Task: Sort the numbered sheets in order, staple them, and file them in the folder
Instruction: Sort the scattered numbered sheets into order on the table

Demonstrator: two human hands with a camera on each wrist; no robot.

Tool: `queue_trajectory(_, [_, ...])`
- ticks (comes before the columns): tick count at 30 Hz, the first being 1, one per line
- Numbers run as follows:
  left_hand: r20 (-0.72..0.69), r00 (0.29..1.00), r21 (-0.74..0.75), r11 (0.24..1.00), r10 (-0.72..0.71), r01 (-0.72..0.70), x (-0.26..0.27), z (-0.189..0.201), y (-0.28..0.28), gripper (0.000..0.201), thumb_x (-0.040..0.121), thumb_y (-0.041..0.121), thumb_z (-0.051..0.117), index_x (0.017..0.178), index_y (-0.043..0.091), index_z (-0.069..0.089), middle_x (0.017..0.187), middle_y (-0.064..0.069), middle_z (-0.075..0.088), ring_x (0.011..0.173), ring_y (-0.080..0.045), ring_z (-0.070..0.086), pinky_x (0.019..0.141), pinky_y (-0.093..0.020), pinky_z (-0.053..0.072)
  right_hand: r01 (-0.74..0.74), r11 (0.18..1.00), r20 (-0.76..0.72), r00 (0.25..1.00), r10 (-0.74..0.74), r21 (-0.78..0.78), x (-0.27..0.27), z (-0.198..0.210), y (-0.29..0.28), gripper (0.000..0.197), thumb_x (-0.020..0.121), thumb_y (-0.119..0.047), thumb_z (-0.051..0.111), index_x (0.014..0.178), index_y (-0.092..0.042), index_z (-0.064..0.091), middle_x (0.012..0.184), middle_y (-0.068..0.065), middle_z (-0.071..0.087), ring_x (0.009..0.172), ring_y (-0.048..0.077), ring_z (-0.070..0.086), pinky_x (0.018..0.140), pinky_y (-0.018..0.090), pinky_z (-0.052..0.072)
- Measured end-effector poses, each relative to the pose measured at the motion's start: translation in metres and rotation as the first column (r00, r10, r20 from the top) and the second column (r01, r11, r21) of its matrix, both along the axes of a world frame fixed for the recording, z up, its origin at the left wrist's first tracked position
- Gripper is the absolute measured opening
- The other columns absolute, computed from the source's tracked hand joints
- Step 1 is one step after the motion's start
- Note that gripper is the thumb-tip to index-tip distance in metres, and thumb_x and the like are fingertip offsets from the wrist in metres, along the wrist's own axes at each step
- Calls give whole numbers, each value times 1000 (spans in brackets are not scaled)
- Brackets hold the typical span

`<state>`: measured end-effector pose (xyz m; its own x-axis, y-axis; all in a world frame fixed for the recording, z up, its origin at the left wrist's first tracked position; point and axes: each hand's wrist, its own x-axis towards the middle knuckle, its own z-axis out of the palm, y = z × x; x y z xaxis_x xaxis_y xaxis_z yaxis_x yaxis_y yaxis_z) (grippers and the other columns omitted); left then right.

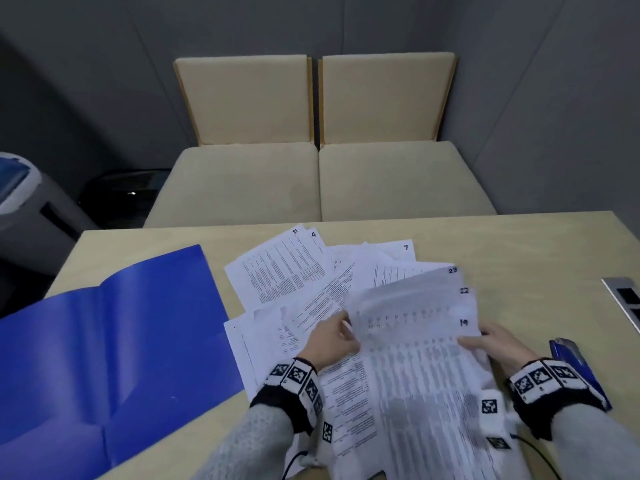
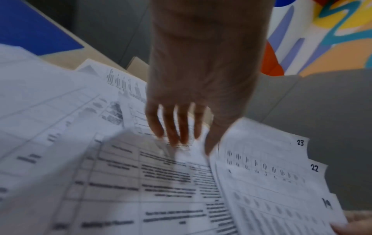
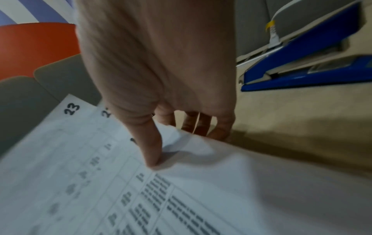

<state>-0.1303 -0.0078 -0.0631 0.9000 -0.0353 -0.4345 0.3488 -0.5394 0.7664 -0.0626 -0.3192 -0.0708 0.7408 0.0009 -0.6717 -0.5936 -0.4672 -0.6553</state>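
White numbered sheets (image 1: pixel 277 268) lie scattered on the table, with 21, 4 and 7 showing at the back. My right hand (image 1: pixel 474 337) pinches the right edge of a raised fan of sheets (image 1: pixel 415 327) marked 23, 22 and a third number. Its thumb lies on top and its fingers curl beneath, as the right wrist view shows (image 3: pixel 171 143). My left hand (image 1: pixel 341 332) is at the fan's left edge. Its straight fingers (image 2: pixel 175 127) spread over the loose sheets below, thumb against the fan (image 2: pixel 271 174). An open blue folder (image 1: pixel 104 341) lies left. A blue stapler (image 1: pixel 568 351) sits behind my right wrist.
The pale table (image 1: pixel 519 254) has bare wood at the right. A silver device (image 1: pixel 623 296) lies at its right edge. Two beige seats (image 1: pixel 311 181) stand beyond the far edge. A grey bin (image 1: pixel 20 202) stands off the left corner.
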Motion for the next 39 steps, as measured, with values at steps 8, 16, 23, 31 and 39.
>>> queue_trajectory(8, [-207, 958, 659, 696, -197, 285, -12, -26, 24, 90, 63, 47, 82, 128, 17, 27, 129, -8, 42, 120, -28, 40, 100, -46, 39, 289, 956, 51, 957, -286, -59, -23, 7, -23, 32, 94, -1, 52, 124, 8, 52, 122, 25, 59, 100, 34, 57, 92, 43, 43])
queue_trajectory(16, [-124, 969, 510, 824, -214, 247, -4, -17, 39, 26, 87, 25, 60, 112, 18, 57, 113, -4, 48, 99, -23, 54, 85, -33, 46, 382, 914, -7, 923, -385, 138, -38, 17, -20, 35, 94, 8, 43, 128, 1, 50, 115, 17, 61, 86, 24, 59, 93, 43, 41])
queue_trajectory(23, [98, 881, 836, 519, -462, 180, 66, 39, 49, 24, 93, 8, 47, 105, 25, 59, 106, 3, 62, 115, -20, 51, 115, -57, 9, 249, 935, -89, 968, -234, 252, -38, 30, -18, 42, 94, 7, 43, 134, -3, 45, 102, 4, 64, 94, 21, 61, 74, 35, 47])
queue_trajectory(31, [463, 886, 536, 785, 36, -312, 75, 31, 48, 60, 86, -4, 46, 140, 21, 39, 141, -6, 42, 127, -25, 38, 104, -41, 33, 155, 961, -33, 988, -151, 228, -29, 27, 8, 27, 93, 8, 45, 116, -5, 51, 96, 9, 65, 87, 24, 62, 66, 35, 47])
queue_trajectory(39, [12, 869, 336, 817, 494, -469, -23, -28, 80, 58, 80, 31, 71, 126, 15, 40, 128, -12, 38, 120, -31, 40, 97, -41, 42, 95, 990, 37, 994, -100, 105, -25, 3, 20, 25, 88, 15, 48, 96, -6, 59, 95, 16, 64, 78, 20, 61, 64, 32, 45])
